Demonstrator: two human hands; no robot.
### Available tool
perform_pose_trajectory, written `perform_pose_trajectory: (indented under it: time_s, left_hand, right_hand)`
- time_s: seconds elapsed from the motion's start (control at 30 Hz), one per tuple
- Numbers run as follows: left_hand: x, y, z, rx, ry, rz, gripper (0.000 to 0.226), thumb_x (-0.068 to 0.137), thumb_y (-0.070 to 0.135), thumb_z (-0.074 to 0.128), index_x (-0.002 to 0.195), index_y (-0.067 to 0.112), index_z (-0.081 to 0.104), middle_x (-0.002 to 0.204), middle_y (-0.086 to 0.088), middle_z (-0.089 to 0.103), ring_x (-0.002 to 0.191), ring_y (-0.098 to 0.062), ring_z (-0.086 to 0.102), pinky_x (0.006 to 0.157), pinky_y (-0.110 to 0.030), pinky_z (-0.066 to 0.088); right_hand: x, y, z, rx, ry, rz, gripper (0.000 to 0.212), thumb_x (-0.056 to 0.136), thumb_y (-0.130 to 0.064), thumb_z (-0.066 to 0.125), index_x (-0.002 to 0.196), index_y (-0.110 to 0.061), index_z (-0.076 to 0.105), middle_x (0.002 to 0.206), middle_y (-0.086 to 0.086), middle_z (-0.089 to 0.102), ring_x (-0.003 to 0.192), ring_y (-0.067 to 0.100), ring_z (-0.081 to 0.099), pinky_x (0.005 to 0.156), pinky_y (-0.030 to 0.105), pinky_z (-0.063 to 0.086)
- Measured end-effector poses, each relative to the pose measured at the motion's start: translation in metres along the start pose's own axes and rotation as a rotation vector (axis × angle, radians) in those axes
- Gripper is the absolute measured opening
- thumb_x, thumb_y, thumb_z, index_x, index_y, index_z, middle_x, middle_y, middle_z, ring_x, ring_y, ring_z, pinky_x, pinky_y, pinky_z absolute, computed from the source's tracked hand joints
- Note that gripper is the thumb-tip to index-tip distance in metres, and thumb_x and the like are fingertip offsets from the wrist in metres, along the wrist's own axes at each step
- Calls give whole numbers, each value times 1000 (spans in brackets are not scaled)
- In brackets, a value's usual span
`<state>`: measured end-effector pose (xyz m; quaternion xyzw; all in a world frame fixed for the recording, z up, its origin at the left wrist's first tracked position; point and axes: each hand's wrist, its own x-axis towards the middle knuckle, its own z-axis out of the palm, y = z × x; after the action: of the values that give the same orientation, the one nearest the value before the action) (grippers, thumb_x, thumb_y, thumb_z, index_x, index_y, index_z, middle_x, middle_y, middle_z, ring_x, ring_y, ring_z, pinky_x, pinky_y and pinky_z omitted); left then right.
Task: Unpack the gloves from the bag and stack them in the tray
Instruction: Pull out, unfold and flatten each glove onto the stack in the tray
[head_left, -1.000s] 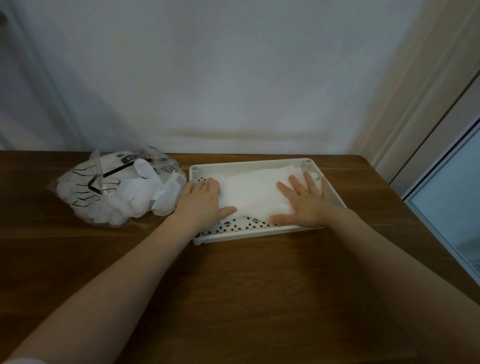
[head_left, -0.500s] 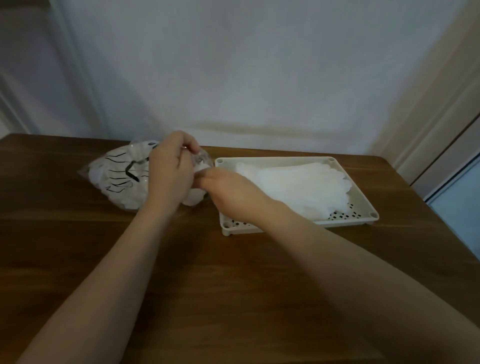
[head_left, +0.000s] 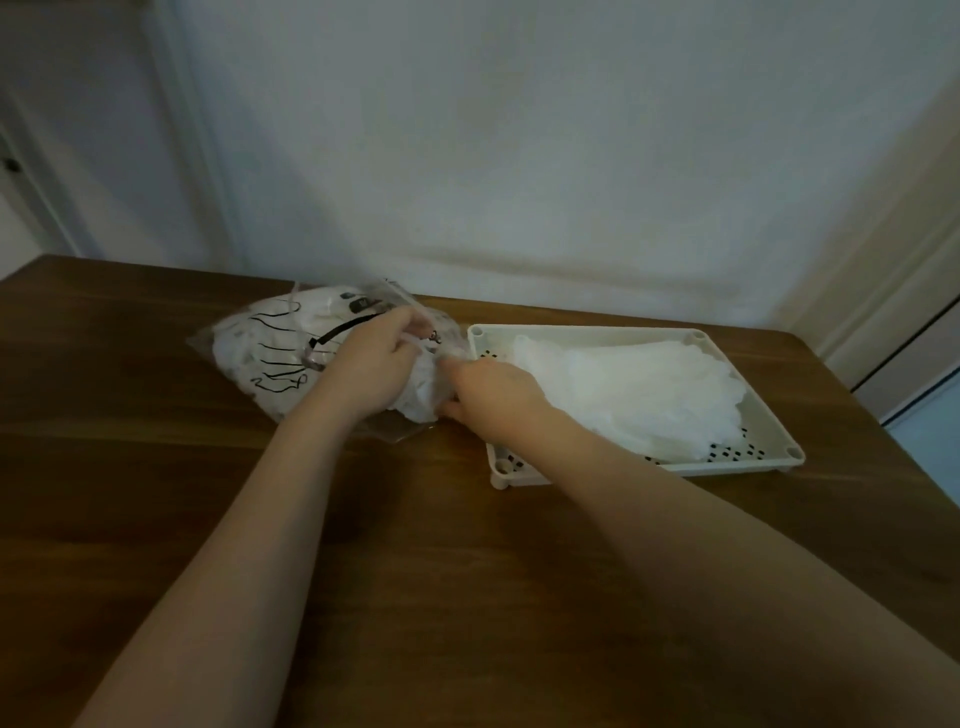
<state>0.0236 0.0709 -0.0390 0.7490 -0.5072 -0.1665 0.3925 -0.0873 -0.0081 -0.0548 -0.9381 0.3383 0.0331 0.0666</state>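
The right hand (head_left: 491, 387) hides its own fingertips inside the bag (head_left: 270, 345) mouth; both forearms run off the frame's bottom edge.

A brown wooden table (head_left: 363, 545) stands against a pale wall (head_left: 519, 156).

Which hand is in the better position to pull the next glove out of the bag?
The right hand, probably. It is at the bag's open end, touching the white gloves there, and the tray lies on its side. The left hand grips the bag and steadies it.
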Motion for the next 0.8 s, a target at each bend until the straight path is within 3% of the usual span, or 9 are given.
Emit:
perform_pose_trajectory:
  time_s: [0.13, 0.23, 0.33, 0.4, 0.5, 0.57, 0.67, 0.8]
  left_hand:
    - [0, -3, -4, 33, -83, 48, 34, 94, 11, 42, 123, 20, 56, 121, 6, 54, 107, -7, 47, 85, -26, 38]
    - [0, -5, -1, 187, -196, 65, 26, 96, 28, 43, 108, 16, 63, 108, -2, 60, 96, -18, 55, 80, -33, 44]
    - [-1, 0, 3, 290, -239, 5, 46, 99, 43, 27, 91, 13, 61, 85, -6, 59, 77, -19, 54, 70, -30, 40]
    - [-2, 2, 4, 314, -238, -50, 64, 97, 51, 15, 83, 12, 63, 75, -5, 61, 72, -17, 56, 75, -30, 40]
    - [-2, -1, 6, 393, -247, -52, 74, 93, 57, 12, 87, 9, 67, 81, -9, 65, 74, -18, 58, 77, -31, 41]
    - [-4, 2, 4, 290, -180, -35, 64, 96, 53, 16, 93, 11, 65, 93, -5, 63, 82, -15, 55, 77, -30, 38]
    - [-9, 18, -3, -133, -107, 5, 48, 98, 48, 23, 100, 20, 63, 91, 16, 57, 83, 2, 50, 72, -23, 36]
    - [-8, 19, 0, -155, -158, 79, 23, 87, 38, 59, 106, 26, 57, 98, 16, 57, 88, 2, 54, 67, -17, 42]
  right_hand:
    - [-4, 5, 5, 37, 149, 45, 18, 98, -22, 45, 109, -15, 56, 102, 7, 62, 89, 24, 59, 76, 36, 50]
    - [-12, 13, 3, 290, 308, -13, 13, 95, -24, 50, 97, -16, 60, 94, -1, 59, 81, 12, 55, 73, 26, 48]
    - [-18, 17, -9, 582, 380, -2, 9, 96, -21, 49, 91, -16, 55, 90, -6, 51, 74, 2, 47, 66, 16, 38]
    - [-23, 17, -16, 831, 349, 46, 12, 99, -22, 41, 96, -14, 50, 88, -6, 50, 73, 4, 46, 64, 17, 37]
    - [-25, 20, -18, 1140, 339, 202, 16, 102, -23, 33, 99, -14, 46, 87, -3, 50, 75, 8, 46, 64, 21, 39]
    - [-24, 21, -17, 1147, 336, 265, 16, 102, -24, 34, 95, -18, 47, 88, -1, 52, 78, 11, 48, 65, 22, 39]
    - [-25, 19, -15, 1175, 303, 310, 16, 101, -25, 37, 98, -18, 51, 92, 3, 57, 80, 14, 53, 63, 23, 42]
    - [-27, 12, -16, 1426, 243, 347, 10, 97, -15, 47, 97, -19, 56, 94, 7, 64, 78, 18, 58, 57, 22, 47]
